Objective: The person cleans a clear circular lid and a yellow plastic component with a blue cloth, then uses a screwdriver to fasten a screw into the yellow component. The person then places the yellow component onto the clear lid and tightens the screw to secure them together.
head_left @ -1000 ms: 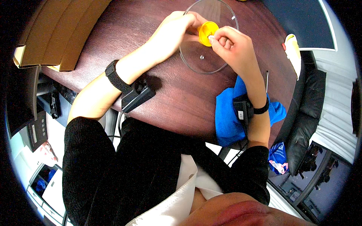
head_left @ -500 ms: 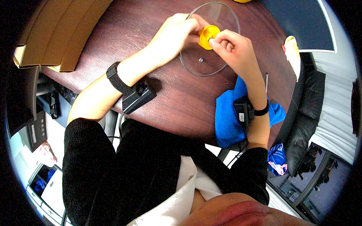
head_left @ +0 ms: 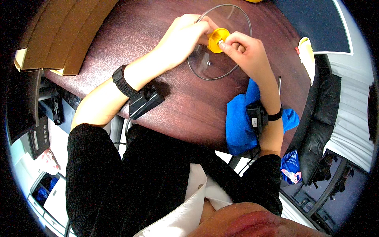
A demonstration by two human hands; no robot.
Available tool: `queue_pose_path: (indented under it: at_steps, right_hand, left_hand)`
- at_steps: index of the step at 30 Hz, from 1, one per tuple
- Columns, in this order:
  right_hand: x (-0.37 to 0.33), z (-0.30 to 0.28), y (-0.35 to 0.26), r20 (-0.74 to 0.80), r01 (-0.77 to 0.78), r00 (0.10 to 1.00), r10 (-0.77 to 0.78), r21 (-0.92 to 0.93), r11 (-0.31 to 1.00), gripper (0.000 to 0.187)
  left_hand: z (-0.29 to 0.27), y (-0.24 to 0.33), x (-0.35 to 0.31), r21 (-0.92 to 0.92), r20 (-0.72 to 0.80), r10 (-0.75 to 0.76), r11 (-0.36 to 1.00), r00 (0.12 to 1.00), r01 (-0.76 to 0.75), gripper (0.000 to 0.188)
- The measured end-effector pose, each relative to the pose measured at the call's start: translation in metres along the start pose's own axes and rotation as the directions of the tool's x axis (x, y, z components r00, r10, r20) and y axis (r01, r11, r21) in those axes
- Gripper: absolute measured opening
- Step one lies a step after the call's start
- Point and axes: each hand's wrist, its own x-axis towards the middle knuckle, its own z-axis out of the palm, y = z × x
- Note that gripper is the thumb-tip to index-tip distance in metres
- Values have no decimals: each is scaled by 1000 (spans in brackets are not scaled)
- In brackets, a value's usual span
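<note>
My left hand (head_left: 189, 33) is closed on the edge of a round yellow knob (head_left: 215, 36), whose hollow side faces up and toward me. My right hand (head_left: 248, 51) pinches a small pale piece (head_left: 221, 42) at the knob's centre; its kind is too small to make out. Under both hands lies a clear glass lid (head_left: 199, 69) with a thin dark rim, and a little round hole or fitting (head_left: 209, 63) shows in its middle. Parts of the lid are hidden behind my fingers. Each wrist wears a black strap.
A blue cloth (head_left: 239, 122) lies under my right forearm on the reddish-brown table (head_left: 189, 114). Near my left forearm sits a black box-like device (head_left: 144, 103) with a cable. A cardboard box (head_left: 71, 31) stands at far left, a dark panel (head_left: 316, 23) at far right, beside a pale yellow cloth (head_left: 306, 55).
The yellow knob has tilted slightly and sits a touch lower, with the right fingers still at its centre. The lid has shifted very little. Both hands keep their hold.
</note>
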Motion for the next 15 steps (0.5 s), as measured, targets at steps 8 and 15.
queue_pose_path:
  at_steps: [8, 15]
  right_hand:
    - [0, 0, -5, -20, -22, 1000, 23, 45, 999, 14]
    - [0, -2, -15, -100, 123, 986, -134, -111, 986, 11]
  left_hand:
    - [0, -5, 1, 9, -13, -21, 1000, 1000, 22, 38]
    - [1, -3, 2, -36, -44, -14, 999, 999, 12, 37]
